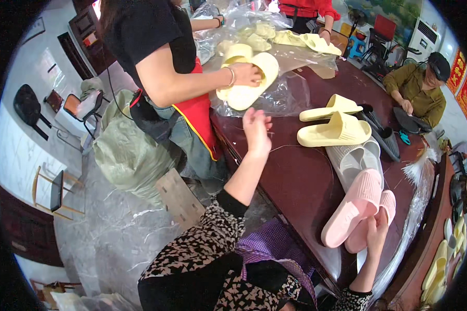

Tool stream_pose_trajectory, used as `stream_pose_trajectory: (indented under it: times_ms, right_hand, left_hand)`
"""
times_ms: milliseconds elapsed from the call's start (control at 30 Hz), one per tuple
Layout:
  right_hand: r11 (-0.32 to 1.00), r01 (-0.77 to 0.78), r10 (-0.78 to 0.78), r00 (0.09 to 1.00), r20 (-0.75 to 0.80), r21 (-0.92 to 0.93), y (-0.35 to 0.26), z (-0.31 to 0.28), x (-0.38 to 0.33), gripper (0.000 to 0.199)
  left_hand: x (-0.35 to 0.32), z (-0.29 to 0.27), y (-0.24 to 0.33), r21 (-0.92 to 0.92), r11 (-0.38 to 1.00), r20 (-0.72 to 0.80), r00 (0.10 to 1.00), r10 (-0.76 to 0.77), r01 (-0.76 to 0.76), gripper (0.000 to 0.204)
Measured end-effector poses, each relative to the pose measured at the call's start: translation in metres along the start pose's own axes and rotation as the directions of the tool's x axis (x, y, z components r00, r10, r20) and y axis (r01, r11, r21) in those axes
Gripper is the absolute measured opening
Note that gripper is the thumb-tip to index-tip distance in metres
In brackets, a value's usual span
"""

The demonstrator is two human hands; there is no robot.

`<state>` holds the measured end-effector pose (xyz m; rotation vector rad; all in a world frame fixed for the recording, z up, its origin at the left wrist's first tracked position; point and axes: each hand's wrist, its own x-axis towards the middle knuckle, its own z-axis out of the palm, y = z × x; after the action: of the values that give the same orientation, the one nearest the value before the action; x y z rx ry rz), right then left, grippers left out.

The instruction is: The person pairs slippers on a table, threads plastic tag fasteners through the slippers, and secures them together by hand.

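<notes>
My left hand [257, 130] is stretched out over the table's left edge, fingers apart, with nothing in it. Just beyond it, a co-worker's hand [246, 75] grips a pair of pale yellow slippers [249, 96]. At the near right, my right hand [377, 230] has its fingers closed on the smaller-looking one of two pink slippers [354, 212]. Those pink slippers partly cover a grey pair [350, 161]. Behind the grey pair rests another pair of yellow slippers [337, 129], and dark slippers [380, 132] lie beside it.
The dark red table [290, 176] carries clear plastic bags [290, 96] and more yellow slippers [301, 40] at the far end. A person in an olive shirt [417, 90] handles a dark slipper at the right. A large sack [129, 150] and a wooden stool [180, 198] stand on the left floor.
</notes>
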<state>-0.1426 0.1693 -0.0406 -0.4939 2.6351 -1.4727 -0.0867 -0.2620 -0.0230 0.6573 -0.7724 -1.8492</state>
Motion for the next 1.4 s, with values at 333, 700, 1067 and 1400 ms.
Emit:
stream_pose_trajectory:
  times_ms: [333, 700, 1067, 1400]
  right_hand:
    - [0.997, 0.051, -0.052, 0.999, 0.012, 0.058, -0.017, 0.011, 0.011, 0.022]
    - [0.988, -0.11, 0.106, 0.994, 0.036, 0.109, 0.009, 0.009, 0.026, 0.03]
    - [0.926, -0.21, 0.145, 0.965, -0.217, -0.314, 0.058, 0.008, 0.084, 0.042]
    - [0.856, -0.225, 0.088, 0.95, -0.298, -0.465, 0.007, -0.06, 0.059, 0.026]
  left_hand:
    - [-0.026, -0.009, 0.002, 0.339, 0.856, 0.339, 0.9, 0.276, -0.39, 0.039]
    - [-0.118, -0.005, -0.031, 0.475, 0.514, 0.856, 0.51, -0.084, -0.714, 0.014]
    - [-0.119, 0.002, -0.097, 0.305, 0.485, 0.943, 0.331, -0.033, -0.82, 0.009]
    - [-0.088, -0.017, -0.13, 0.351, 0.541, 0.931, 0.345, -0.116, -0.764, 0.01]
